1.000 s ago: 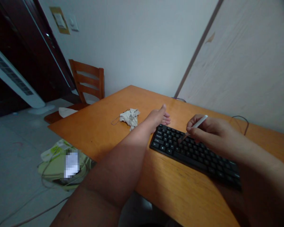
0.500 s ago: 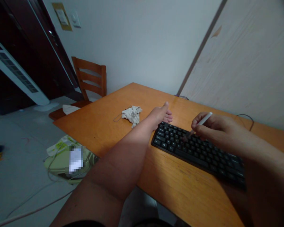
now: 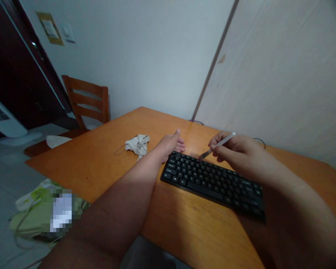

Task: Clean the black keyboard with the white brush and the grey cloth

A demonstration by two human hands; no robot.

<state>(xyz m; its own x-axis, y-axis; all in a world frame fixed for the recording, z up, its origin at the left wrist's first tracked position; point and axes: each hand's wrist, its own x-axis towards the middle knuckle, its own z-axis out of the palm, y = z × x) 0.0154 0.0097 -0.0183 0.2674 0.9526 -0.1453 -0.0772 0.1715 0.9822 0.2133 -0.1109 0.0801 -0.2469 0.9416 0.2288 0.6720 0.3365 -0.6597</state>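
1. Keyboard: the black keyboard (image 3: 204, 180) lay flat, keys up, on the wooden table (image 3: 106, 164), set at a slant, its left end farther from the camera than its right. The right end lay close to the right forearm.
2. Right hand: the right hand (image 3: 236, 149) was closed in a pinch, thumb and fingers gripping the pale handle of a slim brush (image 3: 223, 141). The brush was tilted, its handle end raised and its bristles directed down at the keyboard's far edge. Whether the bristles made contact could not be determined.
3. Left hand: the left hand (image 3: 170, 145) was open, fingers extended and thumb raised, at the keyboard's far left corner. Contact with the corner could not be confirmed.
4. Cloth: a crumpled, pale grey cloth (image 3: 138, 145) lay on the table to the left of the left hand, with a thin loop at its left side.
5. Surroundings: a wooden chair (image 3: 86, 99) stood beyond the table's left edge, near the wall (image 3: 145, 56). A white item (image 3: 57, 141) rested on its seat. A pale green object (image 3: 28, 222), partly pixelated, was on the floor (image 3: 2, 179) at lower left.
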